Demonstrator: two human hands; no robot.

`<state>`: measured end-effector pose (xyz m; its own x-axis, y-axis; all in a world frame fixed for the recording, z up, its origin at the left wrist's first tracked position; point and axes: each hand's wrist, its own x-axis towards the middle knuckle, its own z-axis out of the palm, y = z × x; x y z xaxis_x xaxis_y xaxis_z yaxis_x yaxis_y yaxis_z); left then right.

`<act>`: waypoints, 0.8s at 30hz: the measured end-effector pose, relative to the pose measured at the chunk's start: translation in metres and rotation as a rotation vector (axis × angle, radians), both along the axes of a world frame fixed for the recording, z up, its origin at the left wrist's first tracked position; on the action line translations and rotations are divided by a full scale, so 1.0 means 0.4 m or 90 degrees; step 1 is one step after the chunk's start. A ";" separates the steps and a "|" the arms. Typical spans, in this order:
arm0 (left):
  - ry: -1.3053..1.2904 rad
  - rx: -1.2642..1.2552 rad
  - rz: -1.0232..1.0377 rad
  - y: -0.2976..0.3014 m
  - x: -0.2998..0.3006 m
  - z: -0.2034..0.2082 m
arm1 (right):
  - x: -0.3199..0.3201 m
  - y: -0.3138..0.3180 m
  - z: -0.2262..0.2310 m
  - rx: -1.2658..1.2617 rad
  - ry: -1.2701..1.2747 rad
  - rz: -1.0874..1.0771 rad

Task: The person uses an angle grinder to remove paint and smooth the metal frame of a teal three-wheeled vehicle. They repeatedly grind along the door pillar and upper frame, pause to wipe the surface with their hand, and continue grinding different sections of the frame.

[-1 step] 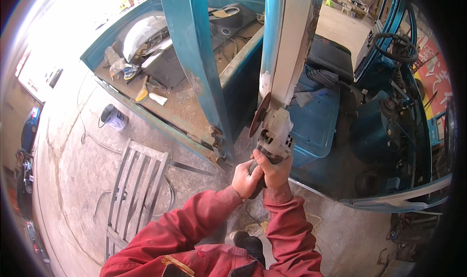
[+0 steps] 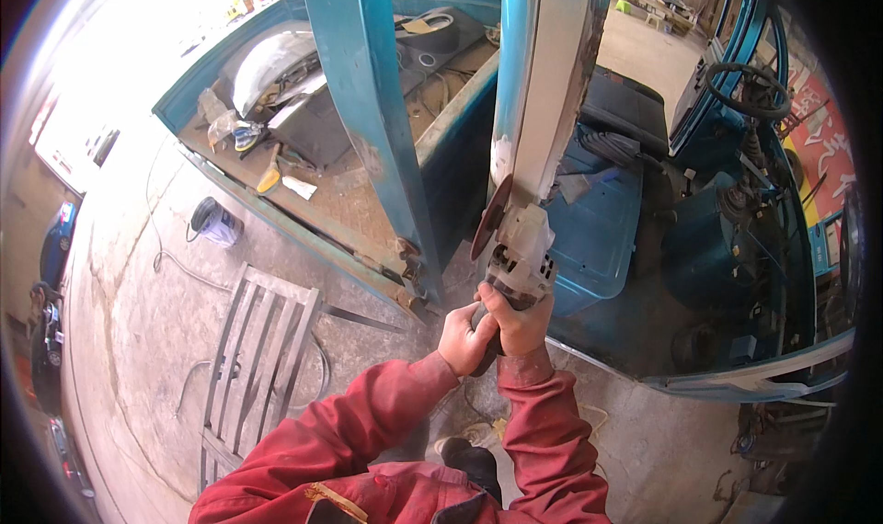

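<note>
A: Scuffed concrete floor [image 2: 138, 331], slatted rack [image 2: 278, 283] near left. Where are the hands?

B: Left hand [image 2: 463, 342] is curled round the back end of an angle grinder [image 2: 524, 239], right hand [image 2: 521, 324] clasped just farther up. Both gripping.

A: Grinder's where?

B: Mid-scene, brown disc [image 2: 491, 221] on its left side, by the bottom of a pale-faced pillar [image 2: 543, 83]. Can't tell if they touch.

A: Handling?

B: My guess: front-heavy, rigid, maybe slick with dust. Hold body and rear, fingers off the disc; that looks thin, could chip.

A: Farther out?

B: Cluttered cargo bed [image 2: 345, 207] far left, steering wheel [image 2: 752, 114] far right.
</note>
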<state>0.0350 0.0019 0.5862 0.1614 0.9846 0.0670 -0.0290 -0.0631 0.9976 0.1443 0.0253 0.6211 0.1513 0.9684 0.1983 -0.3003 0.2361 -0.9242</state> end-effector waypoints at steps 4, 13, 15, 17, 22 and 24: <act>-0.002 0.001 -0.004 0.003 0.000 0.011 | -0.001 0.001 0.011 -0.011 0.003 -0.001; 0.002 -0.007 -0.008 0.004 -0.001 0.043 | -0.003 0.000 0.044 -0.014 0.012 -0.001; 0.009 0.001 -0.009 0.003 -0.001 0.051 | -0.002 0.000 0.052 -0.007 0.017 0.000; 0.002 0.002 -0.010 0.004 -0.001 0.057 | -0.002 0.000 0.061 -0.009 0.014 0.002; 0.001 0.003 -0.005 0.005 0.002 0.071 | -0.002 0.002 0.082 -0.005 0.015 0.006; 0.008 0.010 0.002 0.005 0.004 0.077 | -0.001 0.004 0.091 0.002 0.015 0.009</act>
